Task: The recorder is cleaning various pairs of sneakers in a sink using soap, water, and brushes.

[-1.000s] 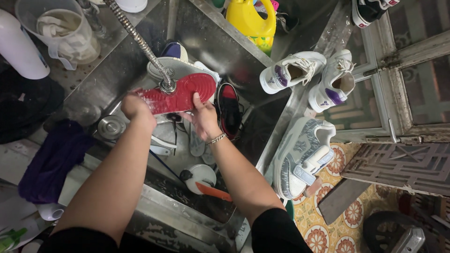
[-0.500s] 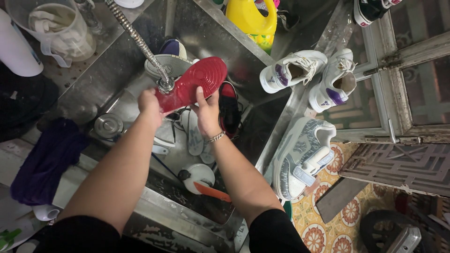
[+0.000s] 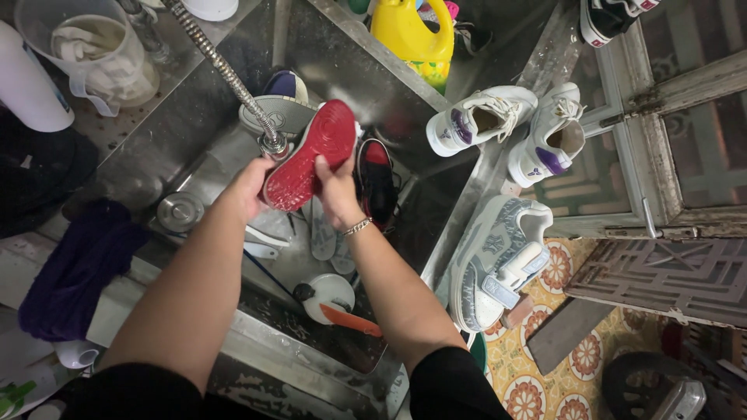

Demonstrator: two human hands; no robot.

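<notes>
Holding a red-soled shoe point(image 3: 309, 155) sole-up over a stainless steel sink point(image 3: 436, 210), a person grips it with both bare hands: the left hand point(image 3: 250, 187) is wrapped around the heel end and the right hand point(image 3: 336, 187), which wears a thin bracelet at the wrist, is closed on the side edge. The shoe sits just under the head of a flexible metal hose point(image 3: 226, 74), tilted toward the toe. A dark shoe with a red lining point(image 3: 377, 179), white insoles point(image 3: 323, 233) and a grey shoe point(image 3: 284, 109) lie in the basin below. Two white and purple sneakers point(image 3: 513, 124) rest on the sink rim, a grey patterned sneaker point(image 3: 490, 257) further down, a yellow detergent bottle point(image 3: 412, 31) behind. Judging by this, the work would go best with the sole kept angled so water drains into the basin, and with both grips firm, since wet rubber slips.
</notes>
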